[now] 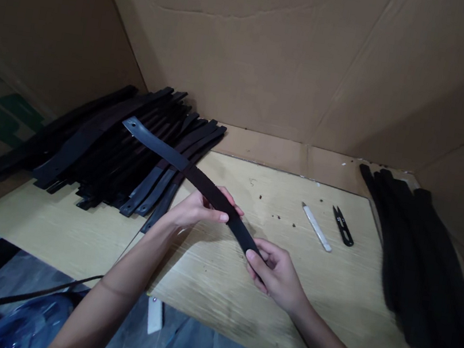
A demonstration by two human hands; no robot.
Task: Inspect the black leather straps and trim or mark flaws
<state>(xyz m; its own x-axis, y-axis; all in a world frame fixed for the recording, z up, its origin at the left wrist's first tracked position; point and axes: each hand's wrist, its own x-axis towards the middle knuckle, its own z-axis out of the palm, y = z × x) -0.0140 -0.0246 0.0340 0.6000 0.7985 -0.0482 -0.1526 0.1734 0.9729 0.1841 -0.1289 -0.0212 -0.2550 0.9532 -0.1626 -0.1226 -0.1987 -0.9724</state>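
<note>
A long black strap (204,184) is held slanting above the wooden board. Its far end, smooth and shiny with a small hole, points up and left over the pile. My left hand (205,208) pinches the strap near its middle, thumb on top. Lower down and to the right, my right hand (274,270) grips the near end between thumb and fingers. Right of the hands lie a white pen-shaped tool (316,227) and black thread snips (343,225).
A heap of similar black straps (101,143) covers the board's left side. More dark strips (416,254) lie along the right edge. Cardboard walls (250,54) enclose the back and sides. Small dark scraps dot the wooden board (208,275). Below it is a blue plastic container (31,321).
</note>
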